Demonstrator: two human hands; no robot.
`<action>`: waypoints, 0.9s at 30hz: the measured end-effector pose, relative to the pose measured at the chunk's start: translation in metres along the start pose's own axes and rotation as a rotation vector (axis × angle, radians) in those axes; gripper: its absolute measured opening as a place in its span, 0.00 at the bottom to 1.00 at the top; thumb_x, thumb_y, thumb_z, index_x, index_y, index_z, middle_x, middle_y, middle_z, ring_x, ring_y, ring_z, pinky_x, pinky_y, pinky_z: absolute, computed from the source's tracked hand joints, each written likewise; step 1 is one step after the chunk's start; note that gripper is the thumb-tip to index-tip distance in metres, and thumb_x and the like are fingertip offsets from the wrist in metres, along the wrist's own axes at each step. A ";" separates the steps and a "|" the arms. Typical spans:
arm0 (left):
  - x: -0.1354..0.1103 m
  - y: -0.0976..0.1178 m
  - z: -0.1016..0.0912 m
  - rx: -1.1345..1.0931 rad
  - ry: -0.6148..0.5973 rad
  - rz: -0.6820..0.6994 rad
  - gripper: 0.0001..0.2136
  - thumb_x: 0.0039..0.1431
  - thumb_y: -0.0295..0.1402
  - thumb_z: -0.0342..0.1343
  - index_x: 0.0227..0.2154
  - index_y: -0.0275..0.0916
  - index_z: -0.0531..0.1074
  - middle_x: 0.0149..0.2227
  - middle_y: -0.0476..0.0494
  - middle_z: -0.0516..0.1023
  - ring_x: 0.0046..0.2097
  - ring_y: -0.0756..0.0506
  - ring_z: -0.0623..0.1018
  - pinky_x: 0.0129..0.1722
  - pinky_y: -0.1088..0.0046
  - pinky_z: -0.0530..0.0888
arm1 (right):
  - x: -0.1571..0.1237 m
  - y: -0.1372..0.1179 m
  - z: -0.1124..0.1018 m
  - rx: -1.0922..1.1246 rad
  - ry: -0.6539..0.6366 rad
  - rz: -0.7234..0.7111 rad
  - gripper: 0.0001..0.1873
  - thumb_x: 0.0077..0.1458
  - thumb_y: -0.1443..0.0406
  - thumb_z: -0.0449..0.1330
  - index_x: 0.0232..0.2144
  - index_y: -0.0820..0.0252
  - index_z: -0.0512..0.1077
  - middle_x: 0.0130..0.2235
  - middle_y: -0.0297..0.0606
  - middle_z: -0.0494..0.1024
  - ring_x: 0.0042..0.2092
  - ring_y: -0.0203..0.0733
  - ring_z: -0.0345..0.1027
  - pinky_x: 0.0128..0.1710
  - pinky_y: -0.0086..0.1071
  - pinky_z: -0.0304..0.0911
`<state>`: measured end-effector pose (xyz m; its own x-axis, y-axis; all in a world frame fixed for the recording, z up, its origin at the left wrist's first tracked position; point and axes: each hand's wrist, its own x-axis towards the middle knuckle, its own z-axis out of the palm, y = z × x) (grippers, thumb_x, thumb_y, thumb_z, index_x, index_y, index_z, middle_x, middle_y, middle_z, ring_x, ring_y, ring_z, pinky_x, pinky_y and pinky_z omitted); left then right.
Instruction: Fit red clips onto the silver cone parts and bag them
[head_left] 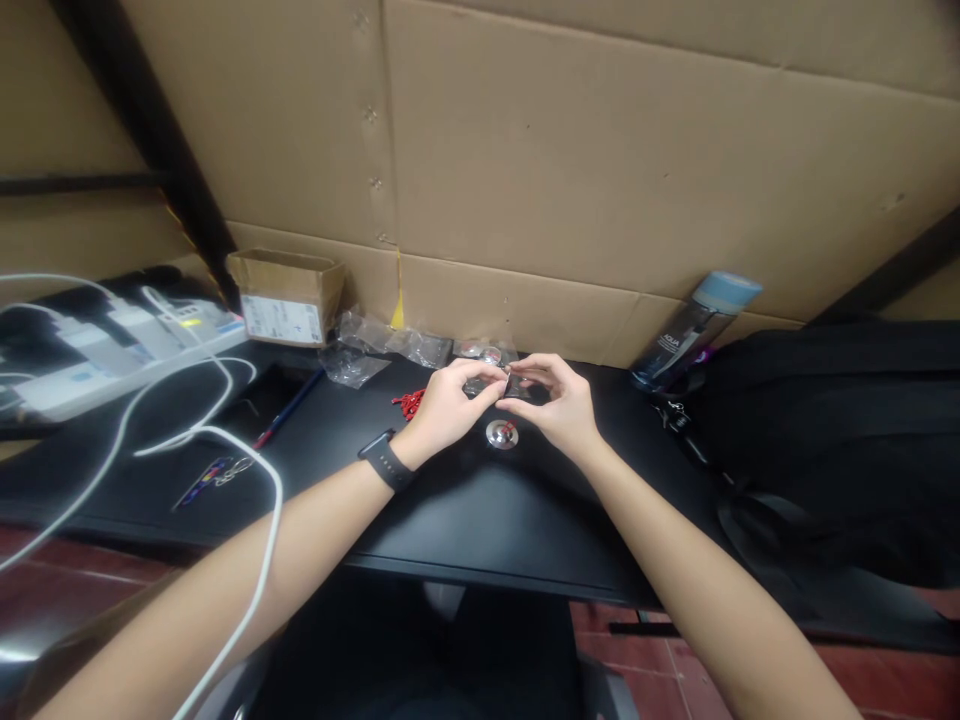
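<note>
My left hand (455, 402) and my right hand (555, 402) meet over the black desk, fingers closed on a small, thin, shiny metal piece (507, 382). It is seen nearly edge-on, and fingers cover much of it. Just below them a silver domed disc (502, 434), like a small cymbal, lies on the desk. A similar shiny disc (490, 355) rests behind my fingertips, partly hidden. Beside my left hand is a bundle of red cord (409, 403), its right side covered by that hand. A black watch (385, 461) is on my left wrist.
Crumpled clear plastic bags (360, 362) and an open cardboard box (287, 297) stand at the back. A white power strip (135, 360) trails cables leftward, one crossing my left forearm. At right are a bottle (686, 335) and a black bag (840, 440). Cardboard walls the back.
</note>
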<state>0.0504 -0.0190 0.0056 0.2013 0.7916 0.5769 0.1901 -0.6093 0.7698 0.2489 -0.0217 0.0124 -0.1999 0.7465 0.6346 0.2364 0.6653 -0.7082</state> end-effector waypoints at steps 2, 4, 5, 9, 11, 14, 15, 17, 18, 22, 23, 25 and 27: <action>0.001 -0.003 0.000 -0.104 -0.030 -0.033 0.10 0.67 0.38 0.59 0.44 0.39 0.79 0.45 0.42 0.84 0.48 0.43 0.82 0.54 0.63 0.75 | 0.001 0.002 -0.002 -0.044 0.012 -0.034 0.30 0.43 0.57 0.79 0.48 0.53 0.74 0.47 0.40 0.82 0.50 0.52 0.80 0.52 0.47 0.78; 0.003 -0.007 0.001 -0.232 -0.043 -0.081 0.13 0.68 0.41 0.58 0.48 0.39 0.76 0.50 0.40 0.82 0.52 0.42 0.81 0.57 0.62 0.75 | 0.002 0.003 -0.002 -0.086 0.022 -0.064 0.30 0.44 0.56 0.78 0.48 0.53 0.75 0.48 0.39 0.83 0.49 0.52 0.80 0.50 0.47 0.77; 0.004 -0.010 0.002 -0.297 -0.055 -0.109 0.14 0.67 0.41 0.59 0.50 0.38 0.75 0.52 0.38 0.81 0.55 0.41 0.80 0.58 0.61 0.75 | 0.002 0.003 -0.002 -0.112 0.022 -0.079 0.30 0.44 0.56 0.78 0.48 0.52 0.75 0.48 0.39 0.83 0.49 0.51 0.80 0.50 0.46 0.77; 0.005 -0.015 0.004 -0.492 -0.175 -0.227 0.25 0.60 0.40 0.67 0.56 0.37 0.69 0.57 0.33 0.78 0.58 0.38 0.79 0.56 0.57 0.77 | 0.001 0.000 0.000 -0.213 -0.004 -0.130 0.25 0.48 0.57 0.76 0.48 0.51 0.76 0.47 0.39 0.83 0.50 0.51 0.79 0.49 0.45 0.75; 0.006 -0.016 0.003 -0.513 -0.204 -0.238 0.26 0.58 0.38 0.69 0.57 0.37 0.69 0.56 0.33 0.78 0.55 0.38 0.80 0.55 0.56 0.78 | 0.001 -0.002 0.001 -0.234 -0.017 -0.146 0.22 0.50 0.58 0.75 0.47 0.51 0.76 0.47 0.39 0.84 0.49 0.50 0.79 0.48 0.44 0.74; 0.006 -0.017 0.002 -0.494 -0.195 -0.203 0.26 0.56 0.36 0.70 0.55 0.38 0.70 0.57 0.33 0.78 0.54 0.39 0.81 0.56 0.55 0.78 | 0.002 -0.004 0.001 -0.255 -0.051 -0.177 0.22 0.51 0.59 0.74 0.47 0.51 0.75 0.47 0.40 0.83 0.49 0.50 0.78 0.47 0.43 0.74; 0.006 -0.017 0.002 -0.486 -0.185 -0.190 0.26 0.56 0.35 0.71 0.55 0.38 0.70 0.57 0.33 0.78 0.54 0.39 0.81 0.58 0.54 0.77 | 0.003 -0.005 -0.001 -0.265 -0.069 -0.194 0.21 0.52 0.60 0.74 0.47 0.52 0.75 0.48 0.40 0.83 0.50 0.51 0.78 0.47 0.43 0.74; 0.006 -0.018 0.000 -0.492 -0.168 -0.166 0.27 0.54 0.33 0.71 0.55 0.38 0.69 0.58 0.33 0.77 0.56 0.39 0.80 0.61 0.53 0.74 | 0.005 -0.005 -0.004 -0.287 -0.094 -0.224 0.16 0.54 0.62 0.71 0.45 0.53 0.75 0.48 0.42 0.81 0.50 0.50 0.77 0.46 0.42 0.74; 0.006 -0.018 0.000 -0.507 -0.165 -0.158 0.27 0.53 0.32 0.72 0.55 0.38 0.69 0.59 0.33 0.76 0.57 0.39 0.79 0.62 0.52 0.73 | 0.006 -0.004 -0.005 -0.297 -0.096 -0.231 0.12 0.56 0.63 0.69 0.43 0.53 0.76 0.47 0.42 0.81 0.49 0.49 0.76 0.44 0.42 0.74; 0.005 -0.018 0.000 -0.547 -0.170 -0.133 0.28 0.51 0.30 0.73 0.54 0.39 0.69 0.59 0.33 0.75 0.62 0.37 0.76 0.65 0.51 0.71 | 0.006 -0.003 -0.007 -0.316 -0.079 -0.222 0.04 0.60 0.67 0.65 0.38 0.54 0.78 0.42 0.41 0.79 0.42 0.45 0.75 0.38 0.38 0.72; 0.005 -0.018 0.001 -0.547 -0.170 -0.127 0.28 0.52 0.30 0.73 0.54 0.39 0.69 0.59 0.33 0.75 0.62 0.37 0.75 0.65 0.51 0.70 | 0.006 -0.003 -0.007 -0.318 -0.079 -0.225 0.04 0.60 0.67 0.65 0.38 0.55 0.79 0.41 0.40 0.79 0.41 0.44 0.75 0.38 0.38 0.72; 0.004 -0.018 0.001 -0.557 -0.174 -0.122 0.27 0.52 0.30 0.73 0.53 0.40 0.70 0.60 0.33 0.75 0.63 0.37 0.75 0.65 0.51 0.71 | 0.005 -0.003 -0.005 -0.318 -0.075 -0.237 0.04 0.60 0.67 0.65 0.38 0.55 0.79 0.41 0.40 0.80 0.40 0.44 0.75 0.37 0.37 0.71; 0.004 -0.019 0.002 -0.576 -0.183 -0.126 0.27 0.52 0.30 0.73 0.53 0.40 0.70 0.60 0.33 0.75 0.63 0.37 0.75 0.64 0.51 0.71 | 0.004 -0.003 -0.004 -0.320 -0.062 -0.249 0.04 0.60 0.67 0.65 0.38 0.55 0.79 0.40 0.40 0.80 0.40 0.44 0.75 0.36 0.37 0.71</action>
<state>0.0496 -0.0044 -0.0074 0.3825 0.8043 0.4547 -0.3158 -0.3486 0.8824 0.2507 -0.0208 0.0182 -0.3433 0.5682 0.7478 0.4553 0.7971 -0.3966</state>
